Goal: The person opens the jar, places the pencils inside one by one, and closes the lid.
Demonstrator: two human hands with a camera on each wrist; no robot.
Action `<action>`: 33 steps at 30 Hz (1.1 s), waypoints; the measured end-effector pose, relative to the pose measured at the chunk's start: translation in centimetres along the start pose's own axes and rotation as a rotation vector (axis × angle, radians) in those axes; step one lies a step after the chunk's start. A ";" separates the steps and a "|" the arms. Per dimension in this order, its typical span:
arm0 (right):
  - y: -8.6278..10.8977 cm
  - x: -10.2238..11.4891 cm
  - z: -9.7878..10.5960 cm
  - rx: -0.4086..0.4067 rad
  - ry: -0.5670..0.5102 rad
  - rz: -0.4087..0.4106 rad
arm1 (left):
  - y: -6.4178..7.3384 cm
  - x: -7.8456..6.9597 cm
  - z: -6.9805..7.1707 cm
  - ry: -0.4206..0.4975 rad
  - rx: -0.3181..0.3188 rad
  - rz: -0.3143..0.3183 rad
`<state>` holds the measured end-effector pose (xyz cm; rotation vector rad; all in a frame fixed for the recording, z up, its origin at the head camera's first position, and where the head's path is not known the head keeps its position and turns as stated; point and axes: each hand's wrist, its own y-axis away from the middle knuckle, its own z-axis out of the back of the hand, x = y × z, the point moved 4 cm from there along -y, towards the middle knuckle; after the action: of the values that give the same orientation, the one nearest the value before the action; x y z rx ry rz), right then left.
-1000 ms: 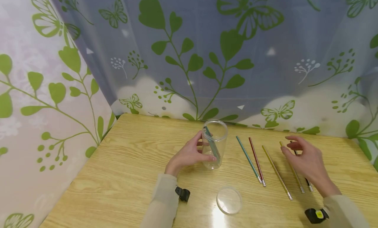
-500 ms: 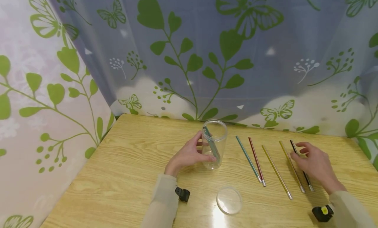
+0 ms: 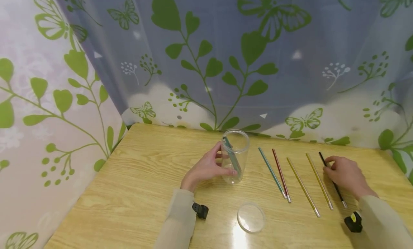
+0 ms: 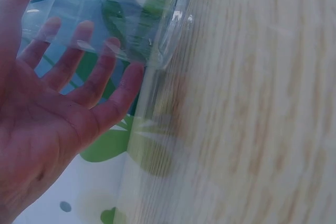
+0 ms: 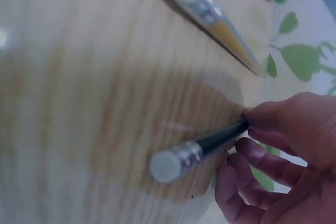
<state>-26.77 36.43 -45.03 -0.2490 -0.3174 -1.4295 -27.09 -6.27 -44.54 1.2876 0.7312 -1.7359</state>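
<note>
My left hand (image 3: 206,166) holds a clear plastic jar (image 3: 243,157) upright on the table, thumb on the near side and fingers round the far side. Inside leans a teal pencil (image 3: 233,158); the left wrist view also shows a red strip along it. Over at the right, my right hand (image 3: 346,175) pinches a black pencil (image 3: 339,194) between thumb and fingers near its upper part. In the right wrist view the black pencil (image 5: 218,139) lies with its white eraser end toward the camera, and the remaining fingers curl beside it.
Between the hands lie a teal pencil (image 3: 272,172), a red pencil (image 3: 281,173) and two yellow pencils (image 3: 303,186), roughly parallel. A round clear lid (image 3: 251,217) rests near the front of the wooden table (image 3: 138,163). A patterned curtain (image 3: 206,98) hangs behind.
My right hand has moved right and down from above the yellow and black pencils, and its fingers have closed on the black pencil. The left hand and jar have stayed in place.
</note>
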 end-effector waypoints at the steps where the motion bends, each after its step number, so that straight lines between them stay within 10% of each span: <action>1: 0.0 0.1 0.0 0.008 0.000 -0.005 | 0.0 0.0 0.0 0.002 -0.001 0.001; 33: 2.7 0.9 1.4 -0.053 -0.135 -0.083 | -0.1 -0.2 -0.1 0.002 0.018 0.025</action>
<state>-24.11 36.43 -43.31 -0.3809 -0.4044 -1.5074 -27.15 -6.09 -44.34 1.3054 0.6992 -1.7253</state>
